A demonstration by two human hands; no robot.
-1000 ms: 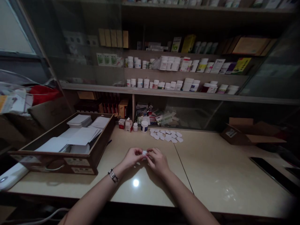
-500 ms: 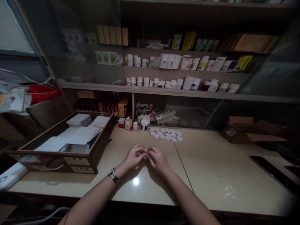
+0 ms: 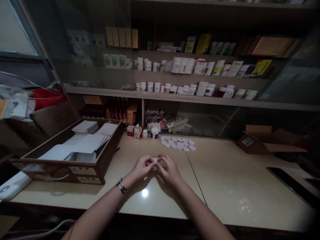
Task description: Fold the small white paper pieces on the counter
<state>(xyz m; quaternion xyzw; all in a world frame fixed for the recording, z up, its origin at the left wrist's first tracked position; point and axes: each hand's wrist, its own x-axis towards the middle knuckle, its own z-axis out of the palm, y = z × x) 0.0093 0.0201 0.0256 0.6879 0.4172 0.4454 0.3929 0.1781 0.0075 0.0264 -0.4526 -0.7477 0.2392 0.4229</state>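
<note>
My left hand and my right hand meet over the counter, thumbs and fingers pinching a small white folded paper between them. The fingertips partly cover it. A watch is on my left wrist. Beyond my right hand lie several folded white paper packets, spread in loose rows. Behind my left hand stand a white jar with a blue label, a smaller white bottle and two small boxes, one of them red and white.
A wooden drawer holding stacks of white paper sits at left on the counter. At right are an open cardboard box and a dark phone. Shelves of medicine bottles rise behind. A pen lies beside the drawer.
My fingers have shifted slightly apart on the folded paper, and more of its white face shows. The view has moved a little; the things on the counter stay in place.
</note>
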